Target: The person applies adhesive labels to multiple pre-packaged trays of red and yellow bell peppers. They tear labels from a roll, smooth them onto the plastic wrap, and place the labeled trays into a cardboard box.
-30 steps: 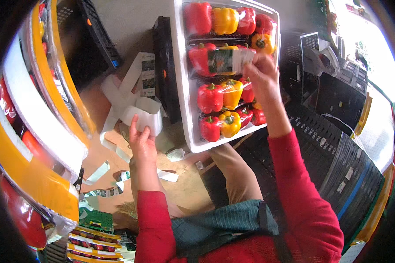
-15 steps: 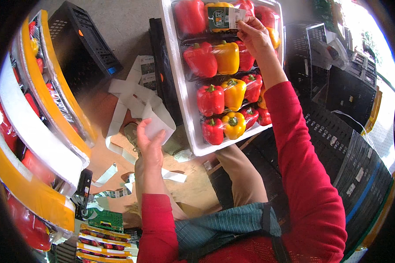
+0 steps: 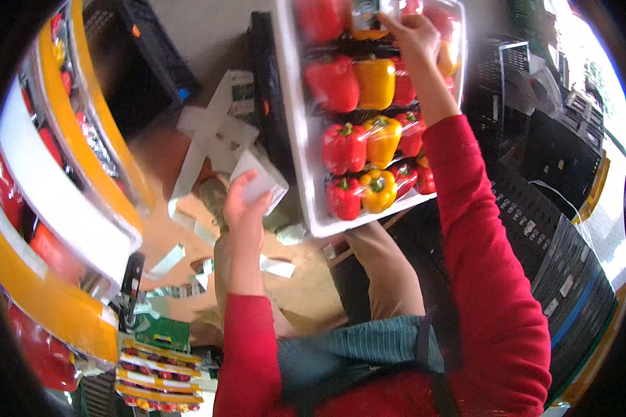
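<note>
My left hand (image 3: 247, 212) is closed on a white strip of labels (image 3: 261, 184), whose long tail loops down to the floor. A white foam box (image 3: 302, 174) in front of me holds several rows of film-wrapped bell peppers, red and yellow. Over the farthest row, my right hand (image 3: 417, 38) pinches the edge of a dark green and white label (image 3: 367, 15), which lies against a wrapped yellow pepper. Nearer rows show a red pepper (image 3: 332, 83) beside a yellow pepper (image 3: 375, 82). I cannot tell how much of the label touches the film.
Stacked yellow-and-white boxes of wrapped peppers (image 3: 83, 229) curve along the left. A black crate (image 3: 139, 62) stands at the far left. Black crates (image 3: 556, 139) and a stack of flat black panels (image 3: 570, 278) fill the right. Paper strips (image 3: 167, 260) litter the floor.
The view has shifted, so the foam box sits higher and farther right. My right hand has pressed nearer the far pack with the label, its fingers still pinched. My left hand keeps the strip.
</note>
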`<state>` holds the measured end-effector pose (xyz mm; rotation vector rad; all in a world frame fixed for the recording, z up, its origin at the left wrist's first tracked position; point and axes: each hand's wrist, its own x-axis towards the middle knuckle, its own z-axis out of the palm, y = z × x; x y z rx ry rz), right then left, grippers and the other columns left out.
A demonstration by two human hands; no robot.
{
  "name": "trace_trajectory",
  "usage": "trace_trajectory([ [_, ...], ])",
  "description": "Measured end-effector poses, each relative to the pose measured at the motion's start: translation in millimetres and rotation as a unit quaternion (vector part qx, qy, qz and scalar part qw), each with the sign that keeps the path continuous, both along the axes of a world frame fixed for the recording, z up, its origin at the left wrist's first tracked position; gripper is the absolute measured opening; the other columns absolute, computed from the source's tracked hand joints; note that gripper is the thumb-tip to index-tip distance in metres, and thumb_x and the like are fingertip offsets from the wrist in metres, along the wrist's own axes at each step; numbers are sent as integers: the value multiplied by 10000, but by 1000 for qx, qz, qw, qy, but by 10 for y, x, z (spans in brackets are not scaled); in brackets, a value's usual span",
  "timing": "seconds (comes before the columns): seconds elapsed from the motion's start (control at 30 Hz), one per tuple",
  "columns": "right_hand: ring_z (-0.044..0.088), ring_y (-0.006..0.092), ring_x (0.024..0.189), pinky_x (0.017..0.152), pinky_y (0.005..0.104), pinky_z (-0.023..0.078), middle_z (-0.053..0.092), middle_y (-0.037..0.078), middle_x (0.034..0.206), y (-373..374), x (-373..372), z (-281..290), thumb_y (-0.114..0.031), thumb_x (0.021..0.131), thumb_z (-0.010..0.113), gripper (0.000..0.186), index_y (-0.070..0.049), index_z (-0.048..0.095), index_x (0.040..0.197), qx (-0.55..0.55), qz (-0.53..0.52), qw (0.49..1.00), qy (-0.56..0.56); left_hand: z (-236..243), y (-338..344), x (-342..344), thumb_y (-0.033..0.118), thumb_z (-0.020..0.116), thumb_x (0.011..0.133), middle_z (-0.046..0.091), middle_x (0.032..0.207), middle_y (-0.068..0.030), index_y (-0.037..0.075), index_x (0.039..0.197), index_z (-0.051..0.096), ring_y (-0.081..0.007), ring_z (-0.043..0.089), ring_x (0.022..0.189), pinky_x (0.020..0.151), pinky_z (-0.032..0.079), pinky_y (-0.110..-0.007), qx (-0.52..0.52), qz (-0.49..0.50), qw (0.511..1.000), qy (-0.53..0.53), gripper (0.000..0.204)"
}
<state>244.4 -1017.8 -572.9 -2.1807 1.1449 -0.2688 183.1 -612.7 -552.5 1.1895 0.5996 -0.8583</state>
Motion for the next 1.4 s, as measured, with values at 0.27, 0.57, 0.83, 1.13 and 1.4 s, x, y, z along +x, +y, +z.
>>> trace_trajectory([
  [0.27, 552, 96, 670, 592, 263, 459, 611, 25, 758, 1406, -351, 599, -156, 790, 722, 204, -45, 655, 948, 123, 199, 972, -10, -28, 114, 42, -50, 688, 774, 594, 1018, -52, -9, 1052, 612, -108, 565, 877, 803, 482, -240, -6, 29, 1000, 3, 291],
  [0.57, 481, 56, 603, 535, 240, 417, 537, 20, 656, 2614, -1045, 620, -78, 765, 725, 123, 6, 636, 772, 345, 216, 909, 92, 80, 150, 53, -17, 687, 791, 617, 1013, -58, -11, 1076, 592, -135, 584, 916, 838, 471, -259, -40, -25, 998, 38, 301],
  [0.83, 484, 74, 609, 548, 231, 413, 531, 35, 652, 2706, -977, 586, -61, 750, 721, 119, 3, 628, 789, 370, 143, 915, 68, 111, 135, 47, 21, 666, 826, 660, 936, -42, -9, 980, 647, -101, 598, 845, 784, 485, -250, -68, 17, 996, 63, 158],
  [1.13, 551, 262, 847, 728, 371, 418, 616, 37, 900, 2552, -810, 757, -62, 662, 676, 136, -69, 613, 783, 57, 405, 913, -1, 109, 123, 10, 74, 633, 865, 625, 1049, -36, -14, 1144, 593, -89, 576, 892, 762, 451, -212, -61, -98, 993, 7, 295],
  [1.4, 616, 151, 744, 692, 268, 499, 641, 61, 855, 1857, -1325, 1202, 68, 730, 659, 134, -12, 613, 828, 158, 252, 955, -20, 32, 123, 17, -26, 583, 858, 545, 1134, -69, 56, 1216, 479, -168, 551, 1009, 818, 491, -311, 30, 83, 996, 29, 383],
])
